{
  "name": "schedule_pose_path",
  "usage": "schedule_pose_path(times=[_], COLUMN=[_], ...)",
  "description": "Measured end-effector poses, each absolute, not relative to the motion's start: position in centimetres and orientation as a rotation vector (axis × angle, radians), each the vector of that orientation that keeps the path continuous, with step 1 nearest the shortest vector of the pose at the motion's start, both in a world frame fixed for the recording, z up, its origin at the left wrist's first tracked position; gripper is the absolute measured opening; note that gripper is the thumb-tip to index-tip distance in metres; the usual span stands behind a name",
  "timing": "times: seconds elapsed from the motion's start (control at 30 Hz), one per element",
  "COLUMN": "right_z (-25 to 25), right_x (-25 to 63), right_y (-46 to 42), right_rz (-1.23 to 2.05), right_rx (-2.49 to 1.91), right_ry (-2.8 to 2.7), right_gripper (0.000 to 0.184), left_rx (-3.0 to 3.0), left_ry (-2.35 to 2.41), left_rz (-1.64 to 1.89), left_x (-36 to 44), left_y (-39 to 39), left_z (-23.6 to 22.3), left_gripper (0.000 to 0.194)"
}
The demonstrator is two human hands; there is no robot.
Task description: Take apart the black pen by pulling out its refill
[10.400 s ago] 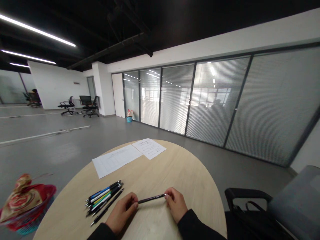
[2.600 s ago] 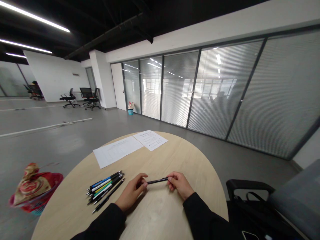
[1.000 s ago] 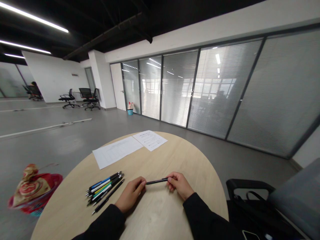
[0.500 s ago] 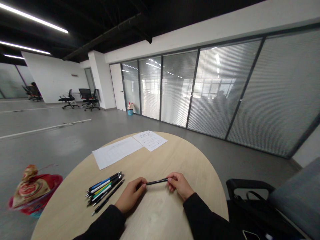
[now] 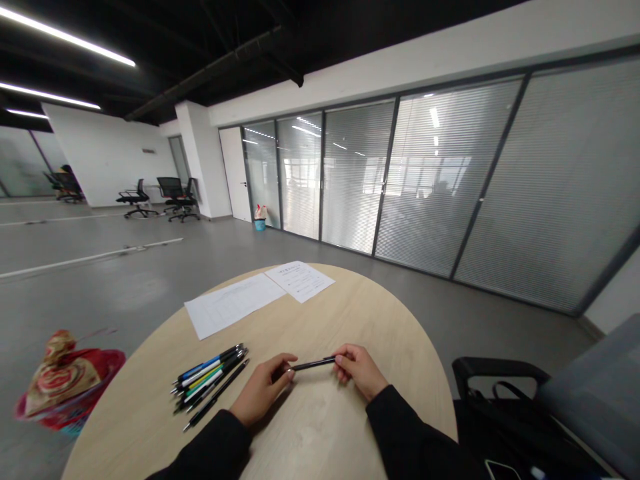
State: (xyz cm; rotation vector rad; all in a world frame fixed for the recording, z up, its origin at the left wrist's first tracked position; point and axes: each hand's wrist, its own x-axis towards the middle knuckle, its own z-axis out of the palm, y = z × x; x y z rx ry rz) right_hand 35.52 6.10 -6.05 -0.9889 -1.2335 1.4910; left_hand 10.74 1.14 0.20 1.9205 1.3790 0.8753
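A slim black pen [image 5: 315, 364] is held level between my two hands, just above the round table. My right hand [image 5: 361, 371] pinches its right end between thumb and fingertips. At the other end, the thumb and forefinger of my left hand [image 5: 265, 387] close around the tip, with a slight gap showing between them. To the left of my left hand lies a loose bundle of pens [image 5: 210, 377] in black, blue, white, green and yellow. One black pen [image 5: 217, 395] rests along the near side of that bundle.
Two printed sheets, one wide [image 5: 235, 305] and one smaller [image 5: 300, 281], lie at the far side of the wooden table [image 5: 370, 307]. A pink basket [image 5: 107, 363] with a bag stands on the floor at left. A chair [image 5: 500, 373] is at right.
The thumb and forefinger of my left hand have parted slightly at the pen's left end. My right hand and the pen bundle have stayed in place.
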Motion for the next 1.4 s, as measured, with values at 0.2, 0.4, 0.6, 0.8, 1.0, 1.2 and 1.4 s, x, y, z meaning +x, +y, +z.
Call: schedule_pose_path(times=[0.2,0.4,0.6,0.8,1.0,1.2,1.4], right_z=[-5.95,-6.07,-6.10,-5.81,-5.49,-5.63,-5.90], right_x=[35.54,35.51,35.54,35.59,35.54,35.47,35.50], right_y=[6.07,6.13,6.20,6.09,5.95,5.96,6.12], right_rz=[1.494,1.501,1.498,1.497,1.488,1.488,1.483], right_rx=[-0.987,-0.978,-0.972,-0.965,-0.970,-0.968,-0.960], right_ry=[-1.244,-1.226,-1.215,-1.201,-1.194,-1.177,-1.157], right_gripper=[0.047,0.045,0.044,0.045,0.044,0.046,0.047], left_rx=[1.952,1.959,1.950,1.998,2.006,1.990,1.943], left_ry=[1.331,1.340,1.409,1.385,1.357,1.352,1.451], left_rz=[0.850,0.870,0.942,0.933,0.932,0.938,1.050], left_x=[10.52,10.53,10.45,10.37,10.31,10.34,10.28], left_y=[1.34,1.32,1.42,1.35,1.38,1.33,1.40], left_z=[0.13,0.19,-0.53,-0.47,-0.44,-0.20,-0.71], left_gripper=[0.033,0.032,0.028,0.018,0.021,0.025,0.024])
